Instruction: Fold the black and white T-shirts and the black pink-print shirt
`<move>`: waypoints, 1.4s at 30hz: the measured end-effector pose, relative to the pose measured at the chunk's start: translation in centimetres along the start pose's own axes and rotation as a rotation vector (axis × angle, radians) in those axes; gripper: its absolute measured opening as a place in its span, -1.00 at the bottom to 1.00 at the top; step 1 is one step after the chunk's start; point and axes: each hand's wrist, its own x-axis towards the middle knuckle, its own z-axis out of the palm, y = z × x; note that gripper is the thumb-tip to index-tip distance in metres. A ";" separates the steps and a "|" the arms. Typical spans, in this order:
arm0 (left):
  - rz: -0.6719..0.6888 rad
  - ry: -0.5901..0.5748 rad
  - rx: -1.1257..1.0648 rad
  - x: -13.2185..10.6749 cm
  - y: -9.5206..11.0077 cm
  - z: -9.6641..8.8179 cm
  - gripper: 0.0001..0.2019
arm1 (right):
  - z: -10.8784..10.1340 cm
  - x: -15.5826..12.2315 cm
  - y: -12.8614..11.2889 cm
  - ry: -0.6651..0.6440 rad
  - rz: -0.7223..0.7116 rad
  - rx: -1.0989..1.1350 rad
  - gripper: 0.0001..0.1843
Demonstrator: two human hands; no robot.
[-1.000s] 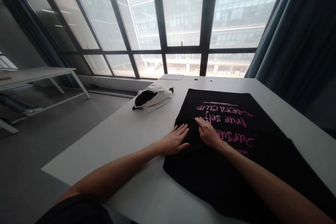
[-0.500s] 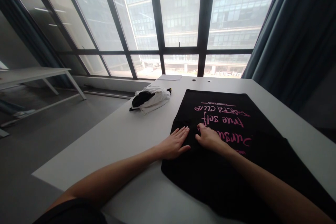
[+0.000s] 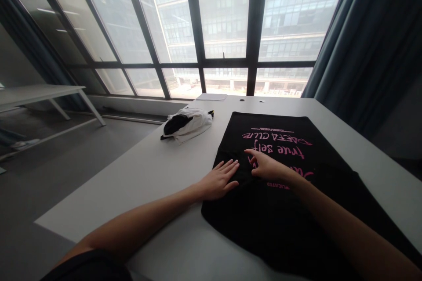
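Observation:
A black T-shirt lies spread over the white table in front of me, its pink lettering upside down from my side. My left hand rests flat on the shirt's left side, fingers stretched out. Just right of it, my right hand is over the print with the index finger pointing out and the other fingers curled. Nothing shows in its grasp. This hand and forearm cover part of the lettering.
The white table reaches toward the window. A bundle of white and black cloth sits left of the shirt. Paper lies at the far edge. Another table stands at left, and a dark curtain hangs at right.
My right hand has shifted slightly right and its index finger has straightened, uncovering small pink text below the large words. My left hand stays on the shirt. The view has shifted slightly.

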 end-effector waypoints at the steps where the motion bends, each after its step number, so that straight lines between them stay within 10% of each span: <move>1: 0.012 -0.011 0.024 0.0 0.0 0.1 -0.31 | 0.0 -0.1 0.1 -0.025 -0.009 -0.066 -0.09; 10: 0.103 -0.034 0.013 -0.2 0.8 -0.5 -0.30 | 3.5 1.4 1.1 0.340 -0.296 -0.342 -0.52; 17: 0.241 -0.142 -0.031 -0.8 1.8 -1.7 -0.22 | 4.9 3.4 4.0 0.074 -0.396 -0.351 -0.47; 32: 0.532 -0.247 -0.278 -1.8 4.0 -3.1 -0.39 | 5.2 4.0 4.7 0.145 -0.357 -0.348 -0.48; 39: 0.147 0.238 -0.307 -0.1 0.3 -2.3 -0.57 | 5.0 4.1 4.8 0.121 -0.361 -0.359 -0.46; 42: -0.026 0.270 -0.195 0.8 -2.1 -1.5 -0.52 | 5.0 4.1 4.7 0.125 -0.365 -0.355 -0.44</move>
